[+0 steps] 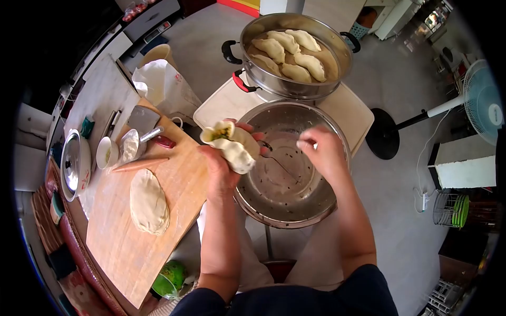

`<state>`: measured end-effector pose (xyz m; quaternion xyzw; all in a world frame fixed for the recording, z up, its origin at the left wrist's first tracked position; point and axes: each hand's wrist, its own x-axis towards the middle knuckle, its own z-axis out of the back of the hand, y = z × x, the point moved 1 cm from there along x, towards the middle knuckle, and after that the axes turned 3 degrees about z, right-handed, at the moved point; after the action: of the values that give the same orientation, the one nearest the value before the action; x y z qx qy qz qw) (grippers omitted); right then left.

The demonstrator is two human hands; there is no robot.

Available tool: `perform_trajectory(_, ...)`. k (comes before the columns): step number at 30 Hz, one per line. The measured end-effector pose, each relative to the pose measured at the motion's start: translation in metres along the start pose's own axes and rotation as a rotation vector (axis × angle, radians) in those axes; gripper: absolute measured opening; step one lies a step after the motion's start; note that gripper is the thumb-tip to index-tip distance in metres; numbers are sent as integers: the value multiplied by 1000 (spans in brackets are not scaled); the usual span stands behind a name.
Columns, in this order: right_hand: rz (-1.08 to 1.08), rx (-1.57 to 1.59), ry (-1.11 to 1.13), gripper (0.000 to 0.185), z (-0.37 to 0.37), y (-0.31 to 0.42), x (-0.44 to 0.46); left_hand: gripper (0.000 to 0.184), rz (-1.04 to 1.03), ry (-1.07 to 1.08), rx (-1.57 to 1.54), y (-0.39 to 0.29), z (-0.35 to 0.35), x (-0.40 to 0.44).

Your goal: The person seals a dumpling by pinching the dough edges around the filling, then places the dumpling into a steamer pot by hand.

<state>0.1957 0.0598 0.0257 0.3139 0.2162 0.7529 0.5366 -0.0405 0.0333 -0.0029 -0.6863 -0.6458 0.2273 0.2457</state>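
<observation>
My left hand (219, 171) is wrapped round a large dumpling (238, 157) over the left rim of a steel basin (332, 203). The dumpling's near end is pleated closed; its far end gapes and shows green and yellow filling. My right hand (321, 152) hovers over the basin's right side, apart from the dumpling. Its fingers are curled in with thumb and forefinger close together, and I see nothing between them. A metal spoon (284, 167) lies in the basin among scraps of filling, partly hidden by my left fingers.
Several shaped dumplings (311, 66) sit in a steamer (295, 89) beyond the basin. On a wooden board (113, 239) at left lie dough (148, 203), a rolling pin (141, 164) and a scraper (142, 118). A fan (482, 102) stands at right.
</observation>
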Motion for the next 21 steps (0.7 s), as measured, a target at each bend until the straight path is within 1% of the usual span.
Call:
perform_trajectory(1, -30, -145, 111, 10, -10, -10, -5, 95, -22, -30, -20, -7, 6, 1)
perform_trajectory(2, -70, -223, 222, 11, -20, -13, -9, 95, -52, -52, 36, -14, 11, 0)
perform_trajectory(3, -108, -291, 380, 13, -34, -23, -15, 96, -63, -55, 14, -18, 15, -1)
perform_trajectory(5, -35, -473, 545, 14, -55, -28, -22, 97, -85, -51, -27, -24, 20, 1)
perform_trajectory(8, 0, -594, 555, 15, -75, -24, -23, 98, -66, -26, -50, -28, 22, 0)
perform_trajectory(11, 7, -611, 590, 14, -87, -25, -19, 97, -54, 8, -67, -28, 22, 0)
perform_trajectory(14, -139, -420, 449, 14, -85, -16, -9, 95, -49, 51, -81, -28, 23, 1)
perform_trajectory(17, -15, -238, 300, 18, -104, -45, 7, 93, -61, 49, -66, -28, 21, 1)
perform_trajectory(18, -8, -243, 314, 23, -109, -50, 12, 93, -60, 46, -63, -29, 21, 2)
perform_trajectory(21, 53, -128, 302, 30, -131, -73, 24, 92, -69, 27, -60, -29, 22, 1)
